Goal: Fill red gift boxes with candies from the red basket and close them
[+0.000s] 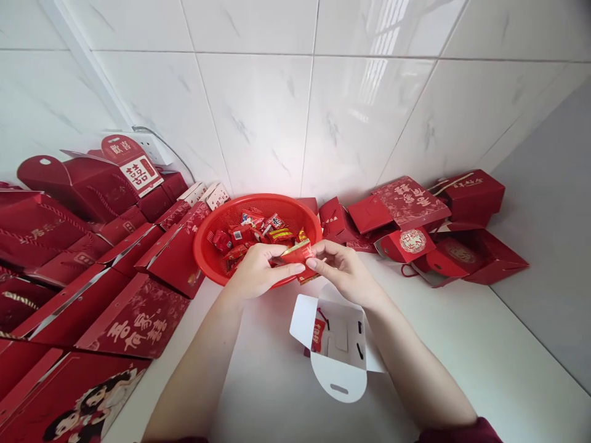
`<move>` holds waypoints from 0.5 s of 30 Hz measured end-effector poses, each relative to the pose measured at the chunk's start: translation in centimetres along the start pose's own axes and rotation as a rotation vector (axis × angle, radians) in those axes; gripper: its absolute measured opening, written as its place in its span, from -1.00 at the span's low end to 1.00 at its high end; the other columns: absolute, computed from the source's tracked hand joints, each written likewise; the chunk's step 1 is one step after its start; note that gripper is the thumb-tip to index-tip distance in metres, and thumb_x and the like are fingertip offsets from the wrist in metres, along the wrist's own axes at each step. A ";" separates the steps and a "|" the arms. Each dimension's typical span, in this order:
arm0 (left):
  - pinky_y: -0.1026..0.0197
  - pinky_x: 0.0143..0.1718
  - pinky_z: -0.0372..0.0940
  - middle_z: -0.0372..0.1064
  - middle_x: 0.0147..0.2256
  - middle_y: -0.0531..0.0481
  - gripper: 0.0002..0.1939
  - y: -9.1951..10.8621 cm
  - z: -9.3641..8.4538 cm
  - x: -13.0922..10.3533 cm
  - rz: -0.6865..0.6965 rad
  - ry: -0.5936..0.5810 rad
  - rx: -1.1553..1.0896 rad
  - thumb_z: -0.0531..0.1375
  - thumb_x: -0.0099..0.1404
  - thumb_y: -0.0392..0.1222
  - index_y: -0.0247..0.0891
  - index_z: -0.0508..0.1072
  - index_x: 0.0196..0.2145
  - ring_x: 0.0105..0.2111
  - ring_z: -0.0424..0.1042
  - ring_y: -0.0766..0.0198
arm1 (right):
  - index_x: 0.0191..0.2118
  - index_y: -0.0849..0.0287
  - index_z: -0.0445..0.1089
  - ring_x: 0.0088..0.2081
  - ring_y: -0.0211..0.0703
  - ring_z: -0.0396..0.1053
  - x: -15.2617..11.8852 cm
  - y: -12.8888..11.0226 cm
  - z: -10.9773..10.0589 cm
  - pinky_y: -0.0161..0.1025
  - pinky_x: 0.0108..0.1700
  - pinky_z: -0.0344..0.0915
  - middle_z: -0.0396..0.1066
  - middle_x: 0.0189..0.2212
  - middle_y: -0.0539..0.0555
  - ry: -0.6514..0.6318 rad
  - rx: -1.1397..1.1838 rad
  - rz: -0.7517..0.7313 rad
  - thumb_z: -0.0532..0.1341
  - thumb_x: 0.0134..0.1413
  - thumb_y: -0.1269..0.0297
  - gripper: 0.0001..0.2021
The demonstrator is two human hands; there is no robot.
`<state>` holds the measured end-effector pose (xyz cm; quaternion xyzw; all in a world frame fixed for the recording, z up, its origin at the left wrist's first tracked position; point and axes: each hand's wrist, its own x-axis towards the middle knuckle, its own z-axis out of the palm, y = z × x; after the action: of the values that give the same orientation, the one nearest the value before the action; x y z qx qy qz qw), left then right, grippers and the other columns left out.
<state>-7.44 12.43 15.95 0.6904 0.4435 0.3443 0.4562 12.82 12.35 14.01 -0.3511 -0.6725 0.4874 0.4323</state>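
My left hand (pixel 265 267) and my right hand (pixel 339 267) meet over the front rim of a red plastic basket (pixel 203 252). Between their thumbs and fingers they pinch a small red and gold candy packet (pixel 298 252), each hand at one end. Several red wrapped sweets (pixel 244 234) lie inside the basket. Just below my right hand stands an open gift box (pixel 339 369), its white inside facing up and its flaps spread. One red packet (pixel 317 334) lies in it, beside dark cord ends.
Rows of red gift boxes (pixel 133 320) fill the left side. More red boxes (pixel 409 203) lie in a loose pile at the right, against the white tiled wall (pixel 258 117). A power strip (pixel 157 149) with a cable sits at the back left.
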 end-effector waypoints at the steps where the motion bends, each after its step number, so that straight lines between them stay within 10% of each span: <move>1: 0.21 -0.34 0.37 0.52 -0.38 0.00 -0.72 0.1 0.3 0.1 0.004 0.022 0.014 0.31 0.18 0.01 -0.28 0.57 -0.33 -0.32 0.51 0.14 | -0.20 0.13 0.46 -0.26 -0.10 0.48 -0.2 0.1 -0.1 -0.11 -0.19 0.47 0.48 -0.28 0.08 0.024 -0.010 -0.004 0.25 0.18 0.00 -0.72; 15: 0.19 -0.20 0.31 0.43 -0.35 -0.01 -0.84 1.0 2.4 -0.1 0.207 0.031 -0.077 0.25 0.27 -0.11 -0.27 0.49 -0.33 -0.29 0.41 0.22 | -0.31 0.14 0.44 -0.38 -0.15 0.49 -2.2 -1.7 -0.6 -0.20 -0.36 0.49 0.46 -0.40 0.03 0.132 -0.139 -0.099 0.27 0.19 0.17 -0.85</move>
<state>-5.06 11.35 16.03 0.7091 0.3633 0.4170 0.4374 14.19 10.11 15.18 -0.3780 -0.6912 0.3936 0.4738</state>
